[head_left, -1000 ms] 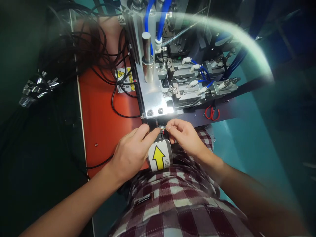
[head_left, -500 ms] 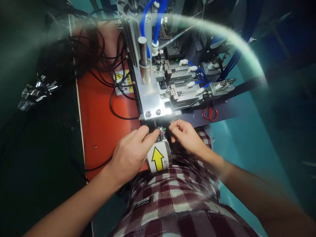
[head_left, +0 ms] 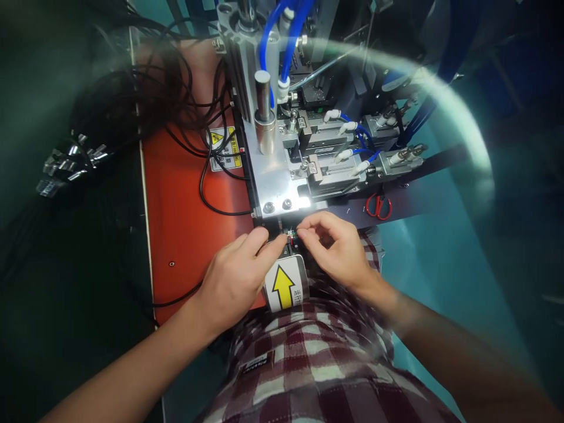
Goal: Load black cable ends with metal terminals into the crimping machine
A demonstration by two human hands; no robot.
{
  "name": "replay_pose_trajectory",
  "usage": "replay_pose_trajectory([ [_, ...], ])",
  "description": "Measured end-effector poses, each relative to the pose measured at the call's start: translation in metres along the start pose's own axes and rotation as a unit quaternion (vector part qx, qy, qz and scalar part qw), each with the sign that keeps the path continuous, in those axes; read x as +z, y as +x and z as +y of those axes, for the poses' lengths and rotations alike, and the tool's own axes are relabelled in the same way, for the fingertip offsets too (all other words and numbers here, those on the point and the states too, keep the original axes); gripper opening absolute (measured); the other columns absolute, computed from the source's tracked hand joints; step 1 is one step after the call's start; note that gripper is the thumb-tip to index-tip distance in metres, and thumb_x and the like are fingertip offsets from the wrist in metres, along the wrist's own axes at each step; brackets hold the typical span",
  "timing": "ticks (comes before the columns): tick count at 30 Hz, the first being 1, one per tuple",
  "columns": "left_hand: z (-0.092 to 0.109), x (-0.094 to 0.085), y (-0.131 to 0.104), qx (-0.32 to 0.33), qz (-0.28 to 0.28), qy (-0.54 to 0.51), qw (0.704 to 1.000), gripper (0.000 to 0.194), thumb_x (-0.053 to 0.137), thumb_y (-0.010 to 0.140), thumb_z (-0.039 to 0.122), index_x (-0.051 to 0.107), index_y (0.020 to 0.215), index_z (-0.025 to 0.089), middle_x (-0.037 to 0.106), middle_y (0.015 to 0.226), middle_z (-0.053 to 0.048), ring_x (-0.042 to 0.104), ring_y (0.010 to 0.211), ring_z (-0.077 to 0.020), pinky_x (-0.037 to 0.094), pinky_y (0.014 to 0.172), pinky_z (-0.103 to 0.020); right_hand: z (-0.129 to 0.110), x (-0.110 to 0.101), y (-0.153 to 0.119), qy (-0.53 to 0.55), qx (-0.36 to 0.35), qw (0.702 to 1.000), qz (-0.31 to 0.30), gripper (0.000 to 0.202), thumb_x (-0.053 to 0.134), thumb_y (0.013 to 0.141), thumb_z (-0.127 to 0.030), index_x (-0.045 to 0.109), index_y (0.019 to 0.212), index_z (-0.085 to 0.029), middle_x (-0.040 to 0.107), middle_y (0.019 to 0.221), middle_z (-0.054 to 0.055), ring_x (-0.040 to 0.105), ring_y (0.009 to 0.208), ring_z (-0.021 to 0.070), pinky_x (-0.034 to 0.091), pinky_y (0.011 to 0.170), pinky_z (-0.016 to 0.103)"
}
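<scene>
A small bundle of thin coloured wires (head_left: 291,234) shows between my hands, just below the front edge of a metal plate (head_left: 275,182). My left hand (head_left: 235,276) is closed, its thumb and fingers at the left side of the wires; what they grip is too small to make out. From the right, my right hand (head_left: 337,247) pinches at the wire ends with thumb and forefinger. Beneath the wires is a white label with a yellow arrow (head_left: 283,288), close to my checked shirt.
Pneumatic cylinders (head_left: 335,176) with blue tubes stand ahead. Red-handled scissors (head_left: 379,207) lie at the right on a dark edge. Black cables (head_left: 176,100) tangle over an orange panel (head_left: 176,200) at the left, and metal connectors (head_left: 73,161) hang beyond it.
My right hand has moved left to the wires, its fingertips now pinched there. My left hand stays nearly in place. The whole view has shifted slightly.
</scene>
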State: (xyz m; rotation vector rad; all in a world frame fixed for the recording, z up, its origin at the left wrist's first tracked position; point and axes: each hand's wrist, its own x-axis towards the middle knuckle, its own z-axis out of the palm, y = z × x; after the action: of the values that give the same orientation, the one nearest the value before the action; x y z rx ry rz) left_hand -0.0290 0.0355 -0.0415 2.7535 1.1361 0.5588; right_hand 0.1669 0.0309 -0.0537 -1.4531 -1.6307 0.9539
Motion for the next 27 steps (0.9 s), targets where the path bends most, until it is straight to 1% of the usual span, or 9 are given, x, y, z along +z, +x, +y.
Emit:
replay_pose_trajectory([
  [3,0.0004,-0.0003,0.0001,0.001,-0.003,0.005,1.000,0.030,0.041,0.092,0.012,0.062,0.113,0.008,0.054,0.078,-0.005,0.054,0.065,-0.0158,0.046,0.055,-0.024,-0.0006,-0.0022,0.0007,-0.067,-0.082,0.994,-0.005,0.008,0.054,0.087,-0.016,0.058,0.081,-0.019,0.058,0.074,0.001,0.054,0.065,0.0139,0.043,0.062,0.028],
  [5,0.0006,-0.0007,0.0004,0.002,-0.003,0.006,1.000,0.030,0.041,0.092,0.011,0.063,0.112,0.008,0.054,0.077,-0.005,0.054,0.064,-0.0154,0.046,0.055,-0.024,-0.0001,-0.0021,0.0007,-0.101,-0.108,0.989,-0.012,0.008,0.052,0.089,-0.017,0.057,0.083,-0.018,0.057,0.075,0.002,0.053,0.066,0.0148,0.043,0.063,0.029],
  [9,0.0007,-0.0014,0.0007,0.001,-0.003,0.004,1.000,0.030,0.041,0.091,0.010,0.063,0.111,0.008,0.054,0.076,-0.005,0.053,0.063,-0.0153,0.046,0.055,-0.024,0.0020,0.0012,-0.0014,-0.133,-0.097,0.986,-0.001,0.010,0.048,0.091,-0.016,0.054,0.085,-0.018,0.058,0.079,0.004,0.054,0.072,0.0167,0.043,0.067,0.030],
  [12,0.0008,-0.0015,0.0001,0.001,-0.003,0.003,1.000,0.030,0.041,0.092,0.011,0.063,0.112,0.008,0.054,0.077,-0.005,0.054,0.065,-0.0157,0.046,0.056,-0.024,0.0036,0.0024,-0.0046,-0.106,-0.068,0.992,0.023,0.008,0.049,0.091,-0.016,0.055,0.087,-0.019,0.059,0.081,0.004,0.056,0.074,0.0162,0.045,0.067,0.029],
  [15,0.0012,-0.0011,0.0001,-0.001,-0.007,0.002,1.000,0.029,0.041,0.092,0.012,0.063,0.112,0.008,0.054,0.077,-0.005,0.053,0.064,-0.0151,0.046,0.056,-0.024,0.0046,0.0019,-0.0074,-0.085,-0.055,0.995,0.017,0.005,0.052,0.090,-0.018,0.056,0.091,-0.020,0.059,0.081,0.002,0.056,0.070,0.0150,0.045,0.064,0.028],
  [18,0.0016,-0.0011,0.0008,-0.004,-0.011,0.006,1.000,0.029,0.041,0.093,0.013,0.063,0.111,0.009,0.053,0.076,-0.005,0.052,0.063,-0.0147,0.045,0.054,-0.023,0.0044,0.0012,-0.0080,-0.093,-0.070,0.993,0.010,0.004,0.053,0.090,-0.018,0.056,0.089,-0.020,0.058,0.079,0.002,0.055,0.067,0.0148,0.045,0.063,0.029],
  [24,0.0011,-0.0031,0.0003,-0.004,-0.015,0.009,1.000,0.029,0.043,0.091,0.011,0.063,0.112,0.009,0.054,0.076,-0.004,0.051,0.062,-0.0157,0.045,0.053,-0.025,0.0039,0.0005,-0.0051,-0.170,-0.130,0.977,0.008,0.007,0.052,0.090,-0.017,0.056,0.085,-0.019,0.059,0.075,0.002,0.054,0.065,0.0156,0.043,0.063,0.030],
  [27,0.0007,-0.0029,-0.0007,-0.003,-0.014,0.005,1.000,0.029,0.043,0.091,0.011,0.063,0.112,0.009,0.054,0.077,-0.005,0.052,0.062,-0.0157,0.045,0.053,-0.025,0.0050,0.0014,-0.0048,-0.183,-0.140,0.973,0.004,0.007,0.050,0.091,-0.017,0.055,0.085,-0.019,0.059,0.075,0.003,0.053,0.065,0.0160,0.043,0.063,0.031],
])
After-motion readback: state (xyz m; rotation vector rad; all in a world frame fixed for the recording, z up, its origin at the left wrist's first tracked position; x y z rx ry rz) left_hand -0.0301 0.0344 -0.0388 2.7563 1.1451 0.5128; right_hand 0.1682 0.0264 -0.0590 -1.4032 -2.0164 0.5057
